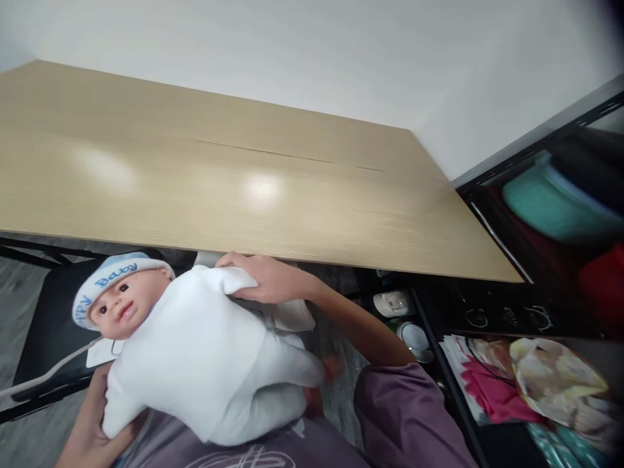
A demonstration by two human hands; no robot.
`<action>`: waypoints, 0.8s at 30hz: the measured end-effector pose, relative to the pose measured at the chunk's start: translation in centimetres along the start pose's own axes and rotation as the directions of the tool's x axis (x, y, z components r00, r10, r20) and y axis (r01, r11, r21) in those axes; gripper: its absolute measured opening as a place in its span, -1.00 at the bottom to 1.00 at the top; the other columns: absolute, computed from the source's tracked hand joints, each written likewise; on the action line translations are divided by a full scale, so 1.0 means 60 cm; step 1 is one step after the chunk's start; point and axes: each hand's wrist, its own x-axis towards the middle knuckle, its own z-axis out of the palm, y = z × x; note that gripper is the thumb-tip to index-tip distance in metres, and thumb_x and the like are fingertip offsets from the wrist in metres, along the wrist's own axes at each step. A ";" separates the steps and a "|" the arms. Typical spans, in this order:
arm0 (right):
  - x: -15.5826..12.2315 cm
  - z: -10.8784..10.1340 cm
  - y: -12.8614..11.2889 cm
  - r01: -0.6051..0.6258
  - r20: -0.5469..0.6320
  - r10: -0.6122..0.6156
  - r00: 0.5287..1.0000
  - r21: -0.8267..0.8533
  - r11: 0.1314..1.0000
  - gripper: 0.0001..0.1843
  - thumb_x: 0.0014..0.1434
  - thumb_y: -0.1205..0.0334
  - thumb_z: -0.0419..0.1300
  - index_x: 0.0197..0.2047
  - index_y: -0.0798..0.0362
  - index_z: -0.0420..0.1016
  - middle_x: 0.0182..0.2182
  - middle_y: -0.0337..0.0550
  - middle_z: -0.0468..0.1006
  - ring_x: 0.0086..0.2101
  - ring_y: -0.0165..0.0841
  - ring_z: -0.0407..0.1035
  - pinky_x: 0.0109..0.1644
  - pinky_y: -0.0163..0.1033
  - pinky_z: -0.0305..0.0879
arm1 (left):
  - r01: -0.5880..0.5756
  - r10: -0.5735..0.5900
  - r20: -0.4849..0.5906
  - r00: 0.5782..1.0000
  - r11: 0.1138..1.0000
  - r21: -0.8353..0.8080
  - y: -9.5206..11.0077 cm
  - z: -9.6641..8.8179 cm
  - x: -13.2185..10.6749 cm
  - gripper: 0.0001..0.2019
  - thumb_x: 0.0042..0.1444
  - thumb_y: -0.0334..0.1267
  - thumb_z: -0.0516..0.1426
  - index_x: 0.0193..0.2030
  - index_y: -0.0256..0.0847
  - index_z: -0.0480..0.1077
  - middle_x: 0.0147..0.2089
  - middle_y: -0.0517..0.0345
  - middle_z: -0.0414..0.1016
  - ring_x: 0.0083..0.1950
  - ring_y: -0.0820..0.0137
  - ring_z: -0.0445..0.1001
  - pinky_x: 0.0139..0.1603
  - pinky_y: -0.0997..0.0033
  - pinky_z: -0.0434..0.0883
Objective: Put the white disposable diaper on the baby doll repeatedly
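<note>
A baby doll (pixel 195 354) in white clothes lies tilted across my lap, its head toward the left. It wears a white and blue knit hat (pixel 119 276) with "Baby" lettered on the band. My right hand (pixel 253 276) grips the doll's sleeve on its upper side, close to the table's front edge. At the lower left, my left hand (pixel 104 416) is wrapped around the doll's other sleeve; part of this hand is hidden behind the white cloth. The doll's feet, at its right end, are blurred.
In front of me stretches a light wooden table (pixel 244 169) against a white wall. A black stool or chair seat (pixel 53 318) with a pale cable (pixel 53 370) is at left. To the right, black shelving holds a pink cloth (pixel 497 390), a plastic bag (pixel 556 367) and a blurred teal item (pixel 550 201).
</note>
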 end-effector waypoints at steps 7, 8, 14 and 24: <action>-0.141 -0.045 -0.048 -0.146 -0.374 0.059 0.925 -0.209 0.967 -0.34 0.57 0.14 0.29 0.64 -0.39 0.36 0.53 -0.30 0.55 0.44 -0.04 0.52 0.50 0.02 0.47 | -0.213 0.217 0.020 0.976 0.970 -0.117 0.173 -0.019 0.128 -0.24 0.12 0.07 0.40 0.48 0.45 0.40 0.14 0.15 0.74 0.04 -0.02 0.75 0.00 -0.03 0.75; -0.151 -0.050 -0.038 -0.188 -0.427 0.075 0.901 -0.229 0.955 -0.35 0.55 0.14 0.29 0.63 -0.36 0.39 0.51 -0.29 0.57 0.43 -0.01 0.54 0.49 0.03 0.48 | -0.249 0.257 0.070 0.964 0.962 -0.107 0.203 -0.027 0.160 -0.32 0.17 0.04 0.40 0.44 0.26 0.41 0.17 0.08 0.72 0.06 -0.01 0.74 0.04 0.01 0.74; -0.163 -0.089 0.067 -0.547 -0.700 0.228 0.676 -0.270 0.793 -0.51 0.44 0.02 0.35 0.38 -0.14 0.65 0.12 -0.05 0.83 0.08 0.15 0.73 0.05 0.02 0.57 | -0.360 0.361 0.101 0.927 0.933 -0.029 0.338 -0.043 0.356 -0.24 0.17 0.14 0.39 0.42 -0.15 0.39 0.30 -0.11 0.67 0.21 -0.03 0.67 0.18 0.11 0.63; -0.124 -0.159 0.202 -0.716 -0.857 0.192 0.477 -0.253 0.650 -0.38 0.53 -0.43 0.16 0.09 -0.06 0.71 -0.06 0.09 0.83 -0.09 0.10 0.66 -0.12 -0.07 0.33 | -0.441 0.497 0.012 0.868 0.758 0.480 0.419 -0.059 0.581 -0.25 0.37 0.46 0.17 0.36 -0.13 0.51 0.17 -0.22 0.73 0.11 -0.19 0.68 0.09 0.03 0.51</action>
